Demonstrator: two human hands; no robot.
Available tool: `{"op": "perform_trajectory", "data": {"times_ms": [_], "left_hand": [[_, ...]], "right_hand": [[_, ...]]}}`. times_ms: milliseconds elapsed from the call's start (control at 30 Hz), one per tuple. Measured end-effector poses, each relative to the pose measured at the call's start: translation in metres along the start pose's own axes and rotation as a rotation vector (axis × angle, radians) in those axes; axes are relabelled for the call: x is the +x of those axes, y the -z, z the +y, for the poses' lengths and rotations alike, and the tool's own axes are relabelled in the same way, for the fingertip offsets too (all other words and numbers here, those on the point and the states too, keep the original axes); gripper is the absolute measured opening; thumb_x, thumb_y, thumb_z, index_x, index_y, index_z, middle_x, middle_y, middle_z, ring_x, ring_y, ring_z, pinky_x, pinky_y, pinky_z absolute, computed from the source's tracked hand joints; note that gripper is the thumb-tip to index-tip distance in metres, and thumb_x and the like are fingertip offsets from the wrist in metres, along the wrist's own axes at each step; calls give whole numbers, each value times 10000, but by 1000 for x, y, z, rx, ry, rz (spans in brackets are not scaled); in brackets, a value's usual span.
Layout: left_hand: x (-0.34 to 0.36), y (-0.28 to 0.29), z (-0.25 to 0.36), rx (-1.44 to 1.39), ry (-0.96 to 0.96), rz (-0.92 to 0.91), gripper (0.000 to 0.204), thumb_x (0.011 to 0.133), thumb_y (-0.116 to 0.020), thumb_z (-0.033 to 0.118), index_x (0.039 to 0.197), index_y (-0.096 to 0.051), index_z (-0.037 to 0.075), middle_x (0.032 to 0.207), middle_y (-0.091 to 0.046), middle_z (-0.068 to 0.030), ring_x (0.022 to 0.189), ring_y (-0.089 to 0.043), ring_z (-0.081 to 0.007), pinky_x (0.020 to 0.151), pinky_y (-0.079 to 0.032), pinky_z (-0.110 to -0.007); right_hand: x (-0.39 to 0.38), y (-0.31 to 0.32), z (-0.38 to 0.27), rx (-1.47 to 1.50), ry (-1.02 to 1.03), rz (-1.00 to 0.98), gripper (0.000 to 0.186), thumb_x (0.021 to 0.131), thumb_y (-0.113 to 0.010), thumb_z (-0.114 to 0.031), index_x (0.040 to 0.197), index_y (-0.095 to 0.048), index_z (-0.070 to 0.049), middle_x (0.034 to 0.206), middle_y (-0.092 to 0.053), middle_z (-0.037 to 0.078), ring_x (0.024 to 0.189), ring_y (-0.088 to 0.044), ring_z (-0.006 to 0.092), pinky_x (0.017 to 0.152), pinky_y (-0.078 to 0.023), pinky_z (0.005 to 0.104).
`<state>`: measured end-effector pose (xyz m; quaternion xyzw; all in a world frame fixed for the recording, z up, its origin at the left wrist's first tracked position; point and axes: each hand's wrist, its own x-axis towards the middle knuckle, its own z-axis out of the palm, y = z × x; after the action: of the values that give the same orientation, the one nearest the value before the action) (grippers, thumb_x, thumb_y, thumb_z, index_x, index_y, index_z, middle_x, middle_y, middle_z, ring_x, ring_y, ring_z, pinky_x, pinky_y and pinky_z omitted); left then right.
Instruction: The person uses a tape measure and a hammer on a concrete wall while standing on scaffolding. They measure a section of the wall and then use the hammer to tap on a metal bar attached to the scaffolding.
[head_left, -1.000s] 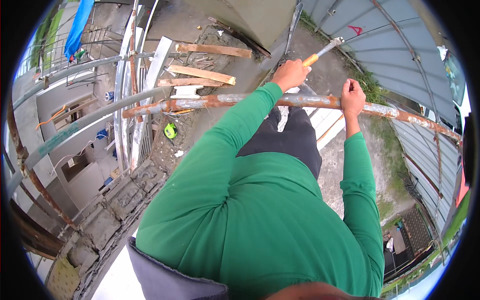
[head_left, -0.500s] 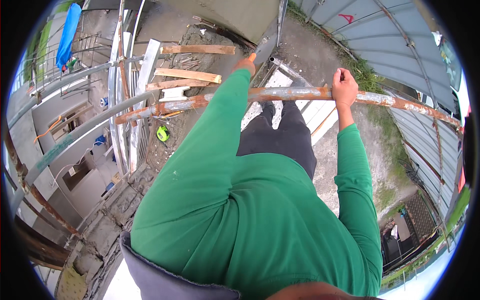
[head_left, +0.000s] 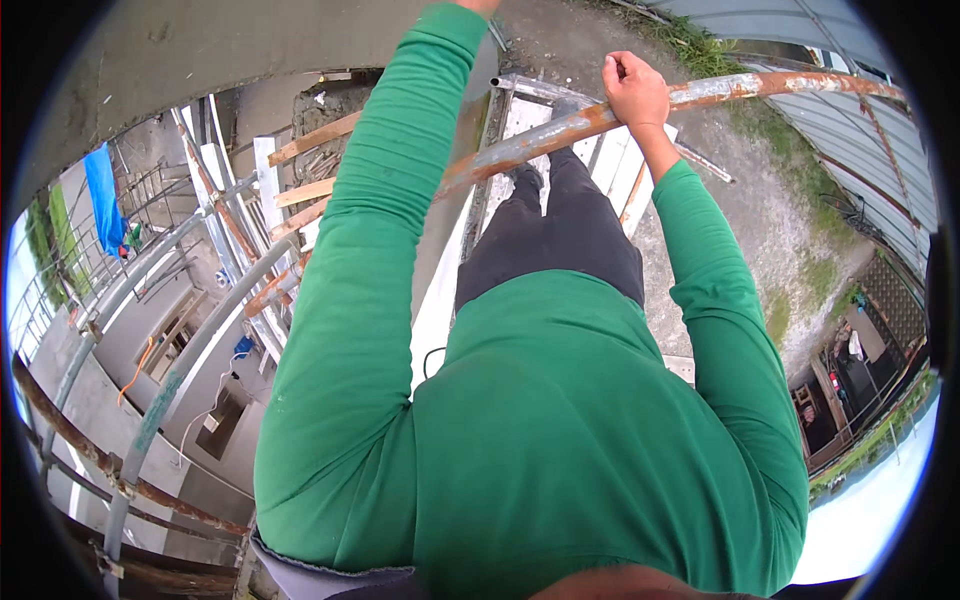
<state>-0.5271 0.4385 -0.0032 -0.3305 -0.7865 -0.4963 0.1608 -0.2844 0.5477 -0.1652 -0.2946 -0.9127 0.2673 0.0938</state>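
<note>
My left arm stretches away to the top edge, where only the wrist end of my left hand (head_left: 480, 5) shows. Its fingers are cut off by the frame, so what it holds is hidden. My right hand (head_left: 638, 92) is closed over a rusty scaffold pipe (head_left: 540, 140), its fingers curled on the far side. That pipe slants across in front of my body and passes behind my left forearm. Below it, my legs in dark trousers stand on a white slatted platform (head_left: 607, 165).
A smooth grey wet-looking surface (head_left: 200, 50) fills the upper left. Wooden strips (head_left: 305, 190) and metal bars lie left of my arm. More scaffold pipes (head_left: 190, 365) cross the left side. Corrugated metal fencing (head_left: 860, 150) stands right, with grass at its foot.
My left hand, earlier in view with an orange-handled, flat-bladed tool, has moved up past the top edge. The view has shifted and turned. My right hand stays on the pipe.
</note>
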Motion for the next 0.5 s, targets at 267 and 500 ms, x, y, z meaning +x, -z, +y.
{"op": "perform_trajectory", "data": {"times_ms": [267,500], "left_hand": [[-310,63,-163,687,759,-861,484,1017,-594,438,1045,-700,-33,791,-736,-193,708,-746,-375,644,-601,-510],[-55,-39,-64,45,424,-415,424,1044,-606,410,871,-566,25,658,-638,-166,544,-619,-349,497,-469,-463]], "right_hand": [[-12,-7,0,68,13,96,191,942,-643,-337,948,-750,-179,883,-759,57,803,-736,315,725,-590,455],[-1,-3,2,46,40,102,175,948,-667,-315,961,-754,-164,858,-752,42,769,-731,287,699,-585,422]]}}
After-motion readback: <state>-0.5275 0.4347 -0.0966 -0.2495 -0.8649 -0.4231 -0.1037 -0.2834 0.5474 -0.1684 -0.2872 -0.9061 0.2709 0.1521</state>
